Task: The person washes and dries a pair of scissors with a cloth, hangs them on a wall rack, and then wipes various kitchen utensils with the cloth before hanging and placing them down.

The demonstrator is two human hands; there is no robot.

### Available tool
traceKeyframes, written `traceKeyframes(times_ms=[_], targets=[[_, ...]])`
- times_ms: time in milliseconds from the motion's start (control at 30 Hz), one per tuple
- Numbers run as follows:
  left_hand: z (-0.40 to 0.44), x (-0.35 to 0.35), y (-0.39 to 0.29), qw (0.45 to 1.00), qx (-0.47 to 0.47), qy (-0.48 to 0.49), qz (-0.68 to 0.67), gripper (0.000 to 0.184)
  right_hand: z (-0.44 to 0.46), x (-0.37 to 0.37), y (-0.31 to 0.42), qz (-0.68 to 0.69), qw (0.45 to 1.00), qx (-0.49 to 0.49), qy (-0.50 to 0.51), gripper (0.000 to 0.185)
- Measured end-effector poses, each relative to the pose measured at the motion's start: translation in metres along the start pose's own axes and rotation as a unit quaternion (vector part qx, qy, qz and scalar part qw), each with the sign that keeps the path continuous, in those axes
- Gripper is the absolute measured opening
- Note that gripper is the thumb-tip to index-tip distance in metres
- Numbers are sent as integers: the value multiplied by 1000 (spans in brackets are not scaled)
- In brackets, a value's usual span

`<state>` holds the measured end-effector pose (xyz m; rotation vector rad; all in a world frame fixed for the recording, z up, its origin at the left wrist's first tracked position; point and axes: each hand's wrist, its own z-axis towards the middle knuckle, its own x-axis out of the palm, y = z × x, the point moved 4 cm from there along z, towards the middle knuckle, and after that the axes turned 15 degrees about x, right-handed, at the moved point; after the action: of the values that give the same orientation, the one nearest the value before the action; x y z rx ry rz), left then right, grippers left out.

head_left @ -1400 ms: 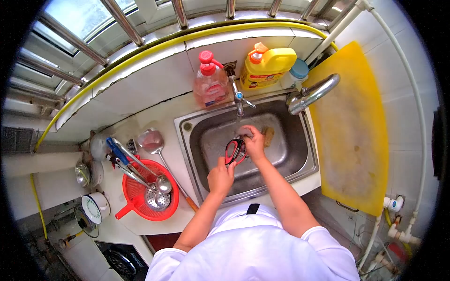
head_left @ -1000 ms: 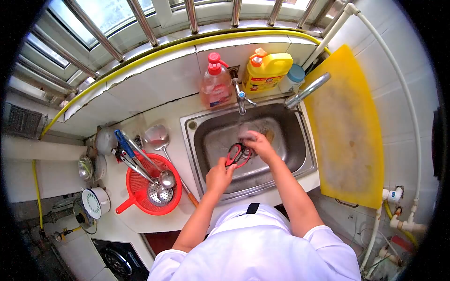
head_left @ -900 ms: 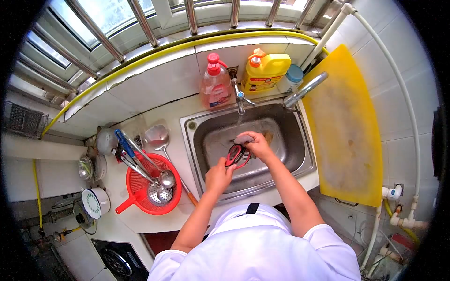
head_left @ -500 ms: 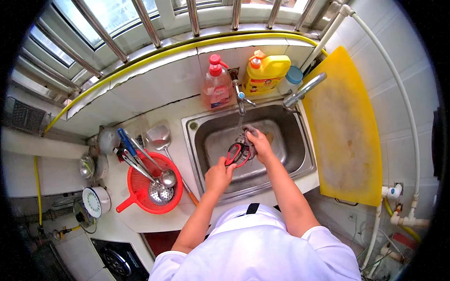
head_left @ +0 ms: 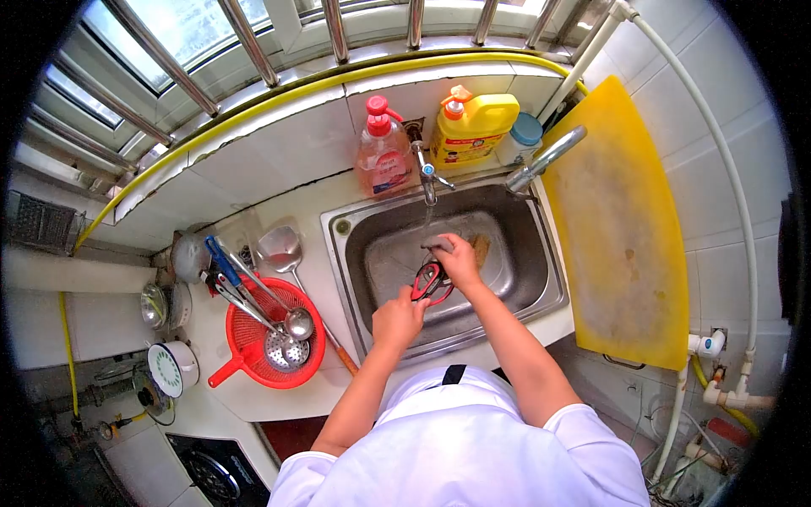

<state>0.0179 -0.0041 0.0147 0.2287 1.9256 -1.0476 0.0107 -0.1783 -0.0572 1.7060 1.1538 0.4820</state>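
Observation:
Over the sink [head_left: 524, 291], my left hand [head_left: 399, 321] is closed round one end of a pair of scissors with red and black handles [head_left: 431, 279]. My right hand [head_left: 459, 262] is closed on a grey cloth [head_left: 438, 242], just above and beside the scissors. Fingers and cloth hide the blades. From the tap [head_left: 427, 173] a thin stream of water runs down close to the cloth. A brownish-yellow piece [head_left: 481, 249], too unclear to name, lies in the basin behind my right hand.
Left of the sink stand a red colander [head_left: 241, 338] holding ladles and a skimmer, and a spatula [head_left: 279, 248]. Behind are a pink soap bottle [head_left: 387, 156], a yellow jug [head_left: 475, 127] and a blue-lidded jar [head_left: 524, 135]. A yellow board [head_left: 621, 228] leans at the right.
My right hand and the cloth have shifted slightly relative to the scissors, with the cloth now bunched higher near the water. My left hand keeps its hold. The view has tilted a little.

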Motion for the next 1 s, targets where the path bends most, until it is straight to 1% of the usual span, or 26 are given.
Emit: traceKeyframes(times_ms=[33, 67, 100, 167, 200, 233, 300, 333, 367, 433, 467, 500, 533, 567, 633, 667, 700, 733, 767, 800, 833, 900, 933, 967, 1000], targets=[[1, -1, 5, 1000, 2, -16, -24, 38, 1, -1, 2, 43, 999, 0, -3, 24], [2, -3, 9, 998, 3, -32, -48, 38, 2, -3, -7, 144, 979, 139, 36, 23], [2, -5, 12, 998, 2, -32, -47, 38, -4, -8, 4, 144, 979, 140, 37, 23], [2, -8, 18, 996, 7, -5, -87, 39, -15, -10, 15, 264, 925, 203, 181, 22], [1, -10, 20, 996, 6, -5, -87, 39, -13, -12, 15, 213, 937, 174, 216, 26], [1, -12, 20, 995, 14, 6, -96, 39, -10, -17, 13, 212, 937, 176, 216, 26], [1, -11, 23, 994, 24, 18, -104, 39, -11, -17, 16, 45, 949, 123, 287, 36], [1, -8, 26, 989, 31, 29, -143, 39, -12, -17, 18, 62, 944, 142, 291, 40], [1, -4, 27, 982, 36, 39, -181, 39, -12, -14, 19, 62, 944, 142, 290, 40], [3, -5, 24, 984, 44, 36, -171, 38, -11, -11, 19, 100, 951, 143, 254, 33], [4, -7, 22, 985, 53, 31, -160, 37, -9, -7, 14, 100, 951, 143, 255, 33], [5, -7, 20, 985, 52, 30, -160, 37, -6, -5, 13, 89, 963, 124, 223, 30], [5, -8, 18, 989, 40, 35, -141, 38, -4, -3, 12, 79, 973, 103, 192, 28], [4, -9, 17, 991, 29, 41, -121, 39, -2, 1, 9, 80, 973, 103, 193, 28], [4, -13, 12, 993, 14, 25, -113, 39, -4, -2, 20, 54, 996, 38, 62, 24], [4, -15, 12, 994, -2, 6, -108, 40, 1, -5, 16, 103, 992, 64, 33, 21], [5, -11, 15, 994, -2, 5, -109, 40, 0, -8, 16, 101, 992, 64, 34, 21], [6, -8, 22, 992, -2, -30, -123, 39, 0, -12, 11, 249, 957, 138, 56, 22], [6, -6, 27, 989, -3, -64, -136, 39, -1, -14, 6, 390, 893, 210, 76, 22], [6, -10, 27, 989, -3, -64, -136, 39, -5, -15, 6, 360, 896, 234, 116, 25], [6, -13, 26, 989, -13, -61, -134, 39, -10, -13, 4, 360, 896, 234, 116, 25], [6, -12, 24, 989, -23, -55, -135, 39, -20, -6, 3, 270, 924, 200, 183, 25], [7, -11, 23, 992, -19, -58, -112, 40, -18, -3, -3, 275, 923, 177, 202, 25], [7, -11, 22, 994, -16, -61, -88, 40, -16, -2, -6, 274, 923, 177, 202, 25], [8, -9, 21, 994, -17, -61, -88, 40, -14, -1, -6, 260, 938, 153, 168, 24]])
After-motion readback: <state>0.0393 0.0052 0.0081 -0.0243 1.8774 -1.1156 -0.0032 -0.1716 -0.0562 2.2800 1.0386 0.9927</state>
